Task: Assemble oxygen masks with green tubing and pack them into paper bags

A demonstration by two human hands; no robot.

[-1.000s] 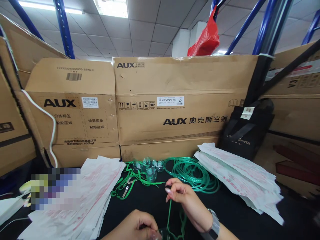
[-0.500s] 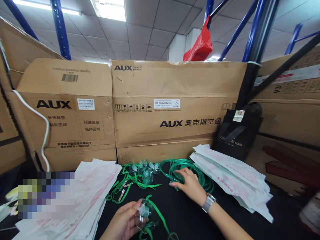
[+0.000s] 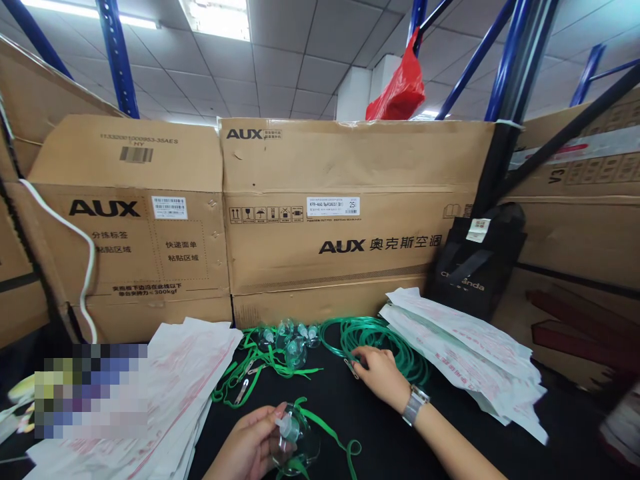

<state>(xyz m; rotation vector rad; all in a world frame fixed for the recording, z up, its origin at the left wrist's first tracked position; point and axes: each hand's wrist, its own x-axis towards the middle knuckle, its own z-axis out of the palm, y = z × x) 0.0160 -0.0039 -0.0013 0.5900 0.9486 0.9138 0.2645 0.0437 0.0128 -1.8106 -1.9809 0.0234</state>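
The left hand (image 3: 250, 437) is clamped on a clear plastic mask (image 3: 306, 448), thumb and fingers at its pale nozzle (image 3: 289, 427). The mask is raised over the black worktop (image 3: 400, 447), toward the near edge; a green strap (image 3: 325, 425) trails from it to the right. The right hand (image 3: 381, 375) is lowered, with its thumb and fingertips at a metal clip (image 3: 351, 369); it cannot be told whether they are closed on it. A coil of green tubing (image 3: 340, 331) lies just beyond this hand, near the far edge. To its left, further clear masks (image 3: 296, 352) are grouped with loose green straps (image 3: 260, 387). White printed sheets are stacked toward the left edge (image 3: 200, 353) and toward the right edge. Cardboard cartons (image 3: 330, 160) stand along the far edge.
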